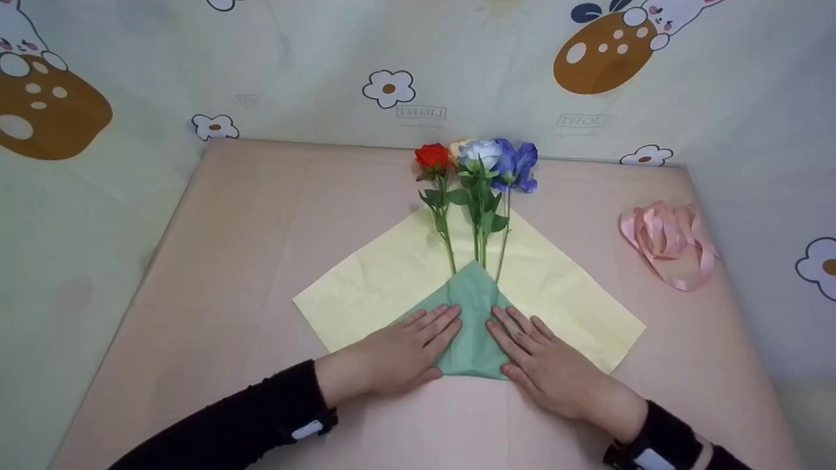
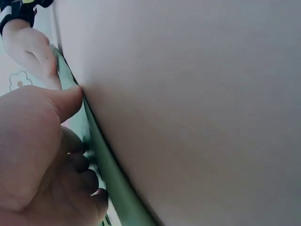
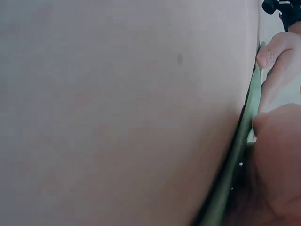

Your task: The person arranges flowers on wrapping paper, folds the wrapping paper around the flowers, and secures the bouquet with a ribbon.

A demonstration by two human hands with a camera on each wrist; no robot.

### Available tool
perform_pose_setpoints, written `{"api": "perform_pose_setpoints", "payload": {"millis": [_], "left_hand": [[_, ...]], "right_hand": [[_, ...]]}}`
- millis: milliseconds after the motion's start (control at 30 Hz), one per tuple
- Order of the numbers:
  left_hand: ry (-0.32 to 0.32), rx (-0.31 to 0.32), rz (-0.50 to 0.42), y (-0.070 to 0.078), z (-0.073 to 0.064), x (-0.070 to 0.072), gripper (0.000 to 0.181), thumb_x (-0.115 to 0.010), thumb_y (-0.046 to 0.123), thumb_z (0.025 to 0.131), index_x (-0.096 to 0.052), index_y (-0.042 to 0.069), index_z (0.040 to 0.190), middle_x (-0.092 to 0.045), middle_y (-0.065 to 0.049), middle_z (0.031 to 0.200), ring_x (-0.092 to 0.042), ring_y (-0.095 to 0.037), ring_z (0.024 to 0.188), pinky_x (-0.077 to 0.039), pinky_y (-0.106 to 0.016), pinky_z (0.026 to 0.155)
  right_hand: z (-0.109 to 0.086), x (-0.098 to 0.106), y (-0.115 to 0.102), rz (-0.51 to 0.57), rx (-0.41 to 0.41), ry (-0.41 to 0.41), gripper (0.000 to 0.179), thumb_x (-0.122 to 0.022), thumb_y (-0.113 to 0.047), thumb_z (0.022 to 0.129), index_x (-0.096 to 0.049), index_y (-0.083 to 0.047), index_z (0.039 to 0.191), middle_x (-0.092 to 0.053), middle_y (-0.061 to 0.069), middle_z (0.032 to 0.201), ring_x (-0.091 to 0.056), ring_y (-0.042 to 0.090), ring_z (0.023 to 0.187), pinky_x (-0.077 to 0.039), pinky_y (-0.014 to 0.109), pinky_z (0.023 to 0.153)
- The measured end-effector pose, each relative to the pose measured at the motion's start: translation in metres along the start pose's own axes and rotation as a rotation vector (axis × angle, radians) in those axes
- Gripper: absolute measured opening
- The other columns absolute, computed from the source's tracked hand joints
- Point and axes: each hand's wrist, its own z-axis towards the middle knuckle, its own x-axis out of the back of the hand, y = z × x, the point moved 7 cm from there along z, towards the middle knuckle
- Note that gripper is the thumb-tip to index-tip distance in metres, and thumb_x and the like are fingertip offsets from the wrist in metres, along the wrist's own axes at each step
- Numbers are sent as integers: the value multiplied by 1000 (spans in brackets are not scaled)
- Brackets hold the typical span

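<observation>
Apparent step: flattening the bottom fold.
Left hand point(image 1: 406, 349) and right hand point(image 1: 552, 369), fingers extended, grip released, press the green paper flap point(image 1: 473, 329) over the lower ends of long-stemmed red, pale-blue and violet flowers point(image 1: 480, 155), on a pale-yellow paper sheet point(image 1: 366, 281) on the pink-covered table point(image 1: 228, 228). Next move probably requires steady flowers as one sheet side folds inward.

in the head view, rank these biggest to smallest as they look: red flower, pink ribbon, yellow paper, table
1. Table
2. Yellow paper, though partly covered
3. Pink ribbon, loosely bunched
4. Red flower, clearly smallest
</observation>
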Motion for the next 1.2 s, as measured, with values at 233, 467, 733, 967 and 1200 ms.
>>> {"api": "perform_pose_setpoints", "payload": {"millis": [233,467,733,967,1200], "left_hand": [[25,-42,-17,15,12,5,77,-35,47,119,-7,2,174,0,-13,183,-3,-25,169,-16,-40,134],[-32,3,-50,10,10,-4,79,-33,52,118,-3,4,175,5,-13,183,1,-26,169,-13,-40,134],[2,-8,1,6,-19,-4,82,-32,58,117,-8,7,176,-1,-10,184,-4,-22,169,-13,-42,135],[56,-173,59,35,-26,-4,76,-27,58,117,-18,9,175,-10,-6,184,-12,-20,168,-20,-39,133],[-10,-77,-39,21,-50,-17,74,-38,55,117,-23,10,174,-16,-5,183,-17,-21,168,-24,-39,132]], "right_hand": [[5,4,-24,-14,30,-30,70,-46,-36,119,-24,7,169,-16,23,180,-19,38,166,-30,56,128],[-6,-3,-27,-20,140,-80,71,-44,-47,118,-27,-7,173,-20,22,179,-26,40,164,-37,59,124],[-32,-2,-16,-105,270,11,67,-53,-50,114,-37,-22,172,-30,19,177,-33,40,161,14,32,131],[-35,-3,-14,-127,248,36,65,-53,-50,114,-38,-25,172,-33,16,176,-38,41,157,12,31,131],[-51,-4,-4,-110,286,46,61,-55,-41,115,-41,-18,170,-37,15,175,-32,34,162,8,29,132]]}}
